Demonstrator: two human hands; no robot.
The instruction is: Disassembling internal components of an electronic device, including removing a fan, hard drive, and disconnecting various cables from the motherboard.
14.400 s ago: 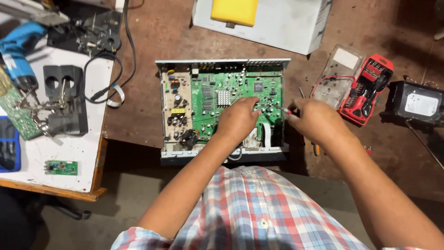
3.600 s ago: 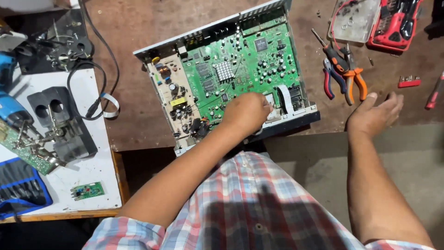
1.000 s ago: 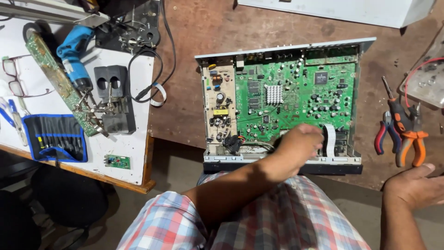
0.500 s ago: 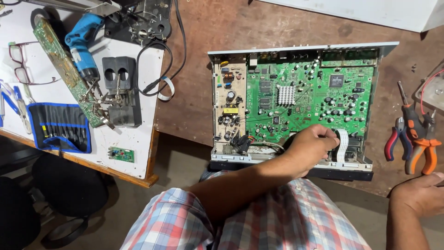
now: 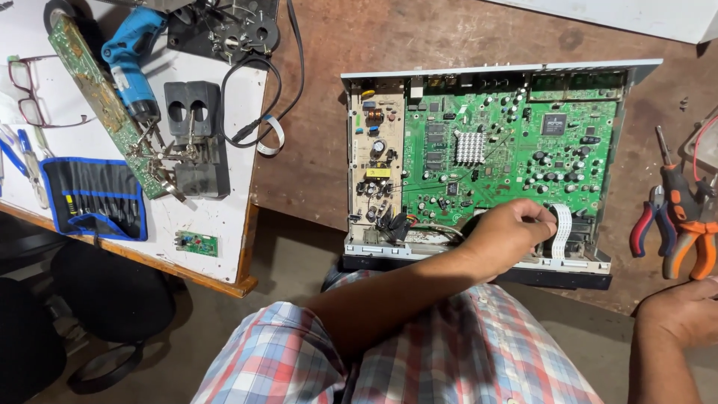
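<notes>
Seen from above, the person's left hand [image 5: 507, 233] rests inside an opened electronics chassis [image 5: 359, 247], fingers curled and pinching the white ribbon cable [image 5: 561, 228] that lies just to its right, at the near edge of the green circuit board [image 5: 516, 150]. Left of the hand sits a beige power board [image 5: 374, 164]. The right hand [image 5: 679, 310] lies loosely closed on the brown table, holding nothing visible; just beyond it lie orange-handled pliers [image 5: 688, 232] and red-handled pliers [image 5: 648, 224].

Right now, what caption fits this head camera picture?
Left hand touches the white ribbon cable in an opened box's green circuit board.
</notes>
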